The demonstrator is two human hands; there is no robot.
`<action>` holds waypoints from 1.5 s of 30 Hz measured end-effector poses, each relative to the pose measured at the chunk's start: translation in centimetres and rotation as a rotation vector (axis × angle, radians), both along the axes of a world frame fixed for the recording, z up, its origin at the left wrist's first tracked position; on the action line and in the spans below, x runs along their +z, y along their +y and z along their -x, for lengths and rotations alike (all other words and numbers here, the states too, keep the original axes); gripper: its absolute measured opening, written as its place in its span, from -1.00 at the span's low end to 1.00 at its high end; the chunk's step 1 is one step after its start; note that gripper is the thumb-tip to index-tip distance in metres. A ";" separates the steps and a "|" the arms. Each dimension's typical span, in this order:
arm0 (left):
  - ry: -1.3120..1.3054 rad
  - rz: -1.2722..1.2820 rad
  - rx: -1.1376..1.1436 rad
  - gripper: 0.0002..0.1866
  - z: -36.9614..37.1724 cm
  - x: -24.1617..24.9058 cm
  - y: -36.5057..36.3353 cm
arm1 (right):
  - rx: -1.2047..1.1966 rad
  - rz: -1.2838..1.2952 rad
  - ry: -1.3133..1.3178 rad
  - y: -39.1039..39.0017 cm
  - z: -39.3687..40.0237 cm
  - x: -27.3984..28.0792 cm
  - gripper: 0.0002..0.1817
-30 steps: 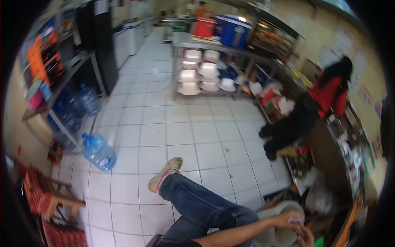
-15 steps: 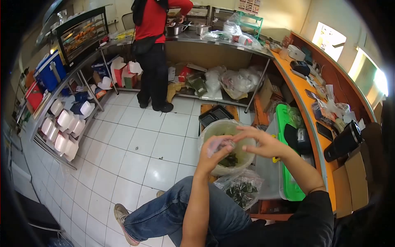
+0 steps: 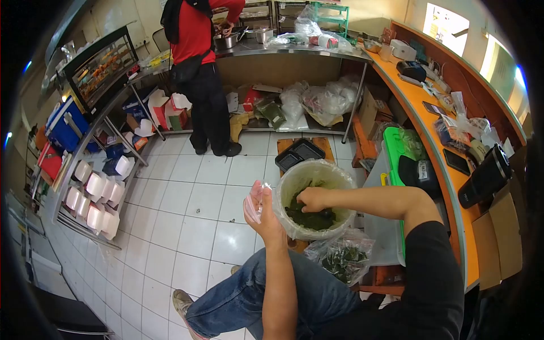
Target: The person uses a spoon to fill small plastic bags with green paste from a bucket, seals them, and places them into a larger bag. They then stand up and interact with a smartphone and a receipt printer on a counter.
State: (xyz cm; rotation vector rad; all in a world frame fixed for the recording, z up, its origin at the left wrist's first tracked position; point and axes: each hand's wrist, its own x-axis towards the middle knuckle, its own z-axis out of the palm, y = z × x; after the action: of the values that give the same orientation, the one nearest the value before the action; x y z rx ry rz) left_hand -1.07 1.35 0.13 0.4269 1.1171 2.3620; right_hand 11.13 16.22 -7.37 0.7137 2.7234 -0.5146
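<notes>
My left hand is raised left of the bucket, its fingers curled around a small clear plastic bag. My right hand reaches down inside the round bucket, which has a clear plastic liner over its rim. Its fingers are bent into a wet dark green mass, and their tips are hidden there. Against the near side of the bucket rests a clear bag with dark green pieces in it.
Behind the bucket, black plastic trays lie on a low wooden stool. To the right are a green-lidded storage box and an orange counter with a black tumbler. A person in red works at the steel table. White boxes fill the left shelf.
My right hand has left the plastic bag and gone down into the bucket. My left hand has moved left and kept the bag. The view has shifted slightly.
</notes>
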 end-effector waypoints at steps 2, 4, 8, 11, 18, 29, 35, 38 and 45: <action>-0.050 -0.035 0.025 -0.67 0.2 -0.3 0.1 | 0.034 -0.021 0.066 -0.2 1.4 -1.6 -0.75; -0.103 -0.051 0.080 -0.72 0.4 -0.9 0.4 | -0.014 0.105 -0.048 -0.2 2.6 -1.3 -0.71; -0.118 -0.038 0.087 -0.72 0.6 -1.6 1.0 | 0.053 0.041 -0.006 -0.6 2.3 -1.7 -0.71; -0.153 -0.040 0.069 -0.72 0.4 -1.4 0.9 | 0.003 -0.113 0.126 -0.9 1.4 -1.9 -0.75; -0.158 -0.059 0.005 -0.73 0.3 -1.1 0.8 | -0.275 0.421 -0.077 -0.4 2.8 -2.7 -0.66; -0.142 -0.034 -0.005 -0.67 0.6 -1.6 0.7 | -0.196 0.358 -0.181 -0.1 3.2 -4.1 -0.80; -0.167 -0.065 -0.062 -0.69 0.7 -1.4 0.5 | -0.098 0.229 0.155 0.4 -0.1 1.0 -0.82; -0.194 -0.070 -0.047 -0.69 0.6 -1.8 1.0 | -0.142 0.315 0.314 0.2 -1.9 2.3 -0.82; -0.223 -0.042 -0.109 -0.59 0.8 -2.1 0.8 | 0.097 0.113 0.031 0.8 -3.2 3.9 -0.85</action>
State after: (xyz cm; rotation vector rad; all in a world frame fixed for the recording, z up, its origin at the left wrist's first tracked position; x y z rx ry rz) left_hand -1.84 2.13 -1.94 0.2253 0.9193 2.2759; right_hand 14.29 17.01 -3.49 0.5465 2.7161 -0.6553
